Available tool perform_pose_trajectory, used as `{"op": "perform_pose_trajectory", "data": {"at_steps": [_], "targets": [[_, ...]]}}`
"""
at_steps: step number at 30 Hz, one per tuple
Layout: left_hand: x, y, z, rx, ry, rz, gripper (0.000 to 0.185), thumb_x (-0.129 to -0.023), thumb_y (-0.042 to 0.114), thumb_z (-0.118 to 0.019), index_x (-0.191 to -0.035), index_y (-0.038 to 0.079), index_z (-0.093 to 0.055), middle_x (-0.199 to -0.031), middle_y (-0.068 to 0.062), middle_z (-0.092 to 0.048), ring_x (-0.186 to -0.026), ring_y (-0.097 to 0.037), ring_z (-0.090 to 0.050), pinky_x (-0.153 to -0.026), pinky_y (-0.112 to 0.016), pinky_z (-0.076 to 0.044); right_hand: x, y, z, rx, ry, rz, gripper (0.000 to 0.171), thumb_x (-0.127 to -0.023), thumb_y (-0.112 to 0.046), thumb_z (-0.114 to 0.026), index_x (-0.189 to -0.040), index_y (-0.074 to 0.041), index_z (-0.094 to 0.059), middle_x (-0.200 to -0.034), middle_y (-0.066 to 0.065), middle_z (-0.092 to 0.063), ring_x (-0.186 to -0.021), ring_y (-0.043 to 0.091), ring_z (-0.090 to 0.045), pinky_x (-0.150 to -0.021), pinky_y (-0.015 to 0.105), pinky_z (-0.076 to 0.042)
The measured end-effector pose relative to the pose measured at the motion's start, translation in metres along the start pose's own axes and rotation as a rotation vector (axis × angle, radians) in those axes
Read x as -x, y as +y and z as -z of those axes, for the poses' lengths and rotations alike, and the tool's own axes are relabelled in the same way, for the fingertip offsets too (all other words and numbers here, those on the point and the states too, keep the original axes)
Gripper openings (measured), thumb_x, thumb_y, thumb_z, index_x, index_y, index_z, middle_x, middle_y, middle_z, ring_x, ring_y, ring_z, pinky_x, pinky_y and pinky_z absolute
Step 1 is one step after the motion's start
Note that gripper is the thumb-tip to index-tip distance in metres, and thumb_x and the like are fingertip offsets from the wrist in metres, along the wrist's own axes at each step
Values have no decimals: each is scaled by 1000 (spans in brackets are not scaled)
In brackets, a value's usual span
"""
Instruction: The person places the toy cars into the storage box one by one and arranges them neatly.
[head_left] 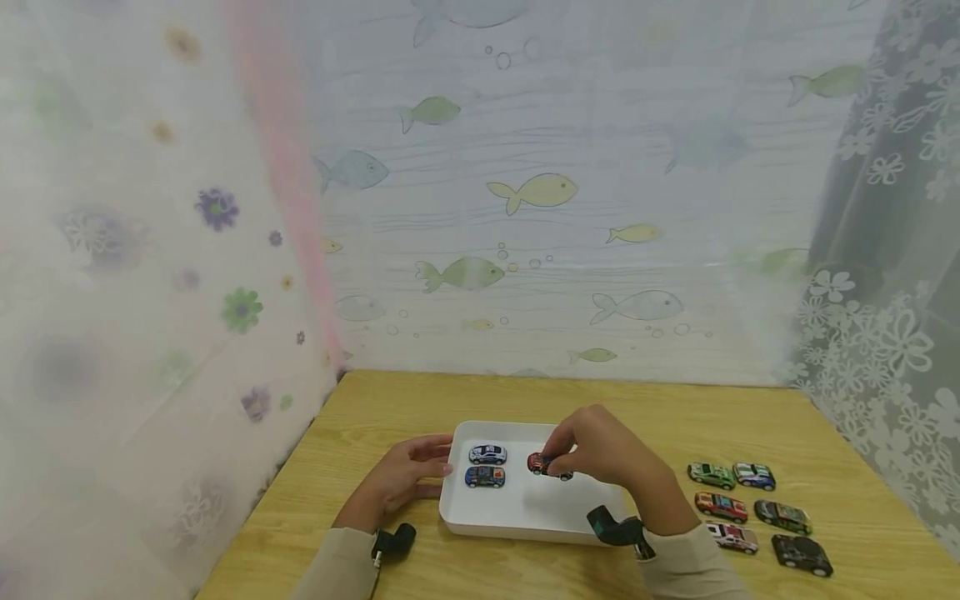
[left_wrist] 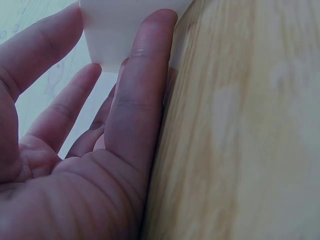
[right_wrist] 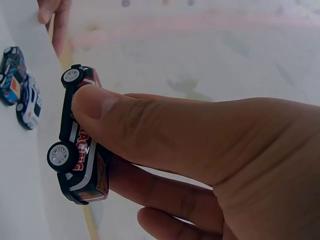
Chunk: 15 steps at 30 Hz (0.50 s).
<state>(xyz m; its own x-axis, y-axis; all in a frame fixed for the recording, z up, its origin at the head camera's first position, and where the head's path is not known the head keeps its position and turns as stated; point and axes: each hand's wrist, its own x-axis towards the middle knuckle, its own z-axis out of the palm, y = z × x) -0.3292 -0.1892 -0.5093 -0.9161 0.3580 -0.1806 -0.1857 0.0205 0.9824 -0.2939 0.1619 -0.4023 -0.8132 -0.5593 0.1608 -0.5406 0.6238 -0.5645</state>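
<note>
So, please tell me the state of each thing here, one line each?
Red toy car: pinched by right hand over the tray.
White plastic tray: flat on the table, holding two blue toy cars.
Left hand: fingers straight against the tray's side.
Six toy cars: standing on the table.

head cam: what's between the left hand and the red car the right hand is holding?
Two toy cars in the white tray: a white car and a blue car. Head view shows it.
</note>
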Motion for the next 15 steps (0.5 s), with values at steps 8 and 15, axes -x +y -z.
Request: {"op": "perform_pose_trajectory", "data": {"at_steps": [8,15], "targets": [[-1,-2,1,-5,4,-1,65,-95,12,-76,-154,11,-49,-156,-22,-47,-119,-29,-67,-92,-49,-61,-7,0,-12,14,-15,5,11,-80,-14,-89,-86,-21,-84,-80,-15,-76,-77,2,-67,-64,24,-55],[-3,-4,2,-2,6,-2,66,-94,12,-78,-154,11,-50,-156,-22,-47,-121,-28,-66,-92,-49,-61,-11,2,-22,38,-10,10,10,-79,-15,-90,-85,-21,-84,-79,-16,-75,-74,1,-65,-63,23,-54]]}}
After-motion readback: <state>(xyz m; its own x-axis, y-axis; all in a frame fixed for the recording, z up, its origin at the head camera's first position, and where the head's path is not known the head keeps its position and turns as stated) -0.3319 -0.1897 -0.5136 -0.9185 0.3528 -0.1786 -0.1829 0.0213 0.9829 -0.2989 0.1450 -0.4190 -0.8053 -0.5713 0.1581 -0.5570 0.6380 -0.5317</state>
